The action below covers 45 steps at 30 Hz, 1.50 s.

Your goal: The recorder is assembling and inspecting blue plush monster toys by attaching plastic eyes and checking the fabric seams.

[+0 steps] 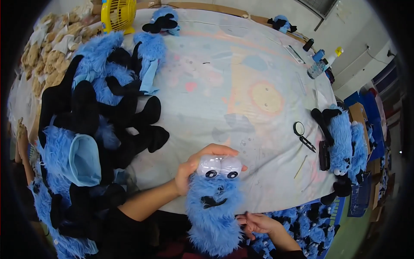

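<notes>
A blue furry plush puppet point(214, 216) with white bulging eyes and a black stitched mouth is upright in front of me, over the table's near edge. My left hand point(196, 166) is closed around the back of its head, behind the eyes point(221, 166), which look wrapped in clear film. Its fingers are partly hidden by the eyes. My right hand point(255, 224) is at the puppet's lower right side, fingers apart and loosely bent, the tips touching the fur. I see nothing held in it.
Blue plush pieces with black limbs point(86, 116) pile on the left. Thread snips point(307, 144), a round white-faced item point(299, 128) and a thin stick point(301, 167) lie on the right. Beyond are finished-looking puppets point(340, 138), a spray bottle point(332, 58) and a yellow fan point(118, 16).
</notes>
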{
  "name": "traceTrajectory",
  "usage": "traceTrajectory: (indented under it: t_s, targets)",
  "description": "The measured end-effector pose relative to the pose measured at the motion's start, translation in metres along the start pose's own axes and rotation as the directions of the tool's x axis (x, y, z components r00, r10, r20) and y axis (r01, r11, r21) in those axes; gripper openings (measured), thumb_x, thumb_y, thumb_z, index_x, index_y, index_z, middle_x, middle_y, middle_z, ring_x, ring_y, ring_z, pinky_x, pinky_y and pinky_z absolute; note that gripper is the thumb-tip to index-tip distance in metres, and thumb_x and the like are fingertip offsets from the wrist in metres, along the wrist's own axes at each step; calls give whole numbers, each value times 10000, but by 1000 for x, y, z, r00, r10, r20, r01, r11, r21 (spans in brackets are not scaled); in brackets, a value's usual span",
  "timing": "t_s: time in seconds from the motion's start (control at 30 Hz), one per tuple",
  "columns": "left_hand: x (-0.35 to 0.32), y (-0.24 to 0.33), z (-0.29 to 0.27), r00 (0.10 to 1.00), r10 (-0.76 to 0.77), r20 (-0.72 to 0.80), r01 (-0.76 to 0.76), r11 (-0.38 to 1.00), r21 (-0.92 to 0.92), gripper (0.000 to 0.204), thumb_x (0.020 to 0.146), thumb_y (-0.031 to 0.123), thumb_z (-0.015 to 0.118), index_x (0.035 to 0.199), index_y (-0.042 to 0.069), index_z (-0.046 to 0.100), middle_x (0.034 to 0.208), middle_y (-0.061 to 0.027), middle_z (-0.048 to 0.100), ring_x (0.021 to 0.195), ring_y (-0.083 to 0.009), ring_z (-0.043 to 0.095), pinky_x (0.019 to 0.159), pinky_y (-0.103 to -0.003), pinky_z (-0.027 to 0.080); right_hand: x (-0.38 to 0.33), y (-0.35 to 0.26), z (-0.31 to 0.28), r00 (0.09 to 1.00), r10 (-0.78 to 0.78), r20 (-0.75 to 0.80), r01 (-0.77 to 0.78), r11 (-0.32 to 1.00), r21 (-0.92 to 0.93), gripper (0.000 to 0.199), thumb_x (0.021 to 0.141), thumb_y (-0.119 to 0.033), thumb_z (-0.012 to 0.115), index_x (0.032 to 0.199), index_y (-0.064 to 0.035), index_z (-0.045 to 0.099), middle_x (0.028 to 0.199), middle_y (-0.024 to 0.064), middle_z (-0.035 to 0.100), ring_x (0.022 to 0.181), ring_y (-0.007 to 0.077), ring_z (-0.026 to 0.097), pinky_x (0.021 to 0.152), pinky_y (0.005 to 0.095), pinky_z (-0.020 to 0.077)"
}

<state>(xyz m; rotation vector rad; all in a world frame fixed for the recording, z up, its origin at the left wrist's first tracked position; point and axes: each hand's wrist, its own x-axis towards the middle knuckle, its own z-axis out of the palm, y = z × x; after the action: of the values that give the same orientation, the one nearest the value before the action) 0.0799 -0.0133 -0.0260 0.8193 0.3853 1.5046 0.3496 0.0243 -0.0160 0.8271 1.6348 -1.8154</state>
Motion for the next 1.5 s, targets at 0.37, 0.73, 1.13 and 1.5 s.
traceTrajectory:
  t_s: [0.37, 0.73, 1.13, 1.5]
  targets:
    - [20, 12, -4, 929, 357, 96, -327, 670, 666, 540, 802, 330, 383, 1212, -19, 425, 1110, -249, 520, 1003, -326, 514, 895, -382, 388, 21, -114, -50, 489, -772, -405, 790, 589, -170, 695, 814, -198, 593, 1384, -35, 230, 1291, 185, 434, 1147, 278, 462, 938, 352, 381]
    - [24, 21, -23, 853, 520, 40, -162, 191, 968, 302, 744, -47, 533, 1045, -41, 557, 963, -149, 570, 827, -231, 551, 746, -278, 443, 106, -112, -73, 465, -681, -566, 823, 568, -7, 492, 800, -95, 606, 1214, -32, 348, 1138, 107, 453, 955, 174, 481, 843, 286, 396]
    - [25, 18, -28, 800, 598, -39, -80, 171, 982, 74, 833, 12, 549, 903, -7, 541, 862, -124, 589, 701, -183, 566, 649, -232, 463, 107, -111, -78, 442, -703, -557, 845, 534, -2, 583, 779, -63, 627, 1251, -56, 284, 1060, 101, 467, 936, 173, 483, 846, 276, 385]
    - [28, 43, -37, 733, 433, -525, -209, 878, 431, 132, 965, 176, 360, 965, 52, 406, 653, -73, 518, 523, -150, 492, 562, -223, 448, 107, -115, -79, 523, -779, -347, 836, 548, 30, 590, 767, -60, 644, 1262, -61, 321, 1058, 78, 483, 919, 165, 490, 840, 269, 382]
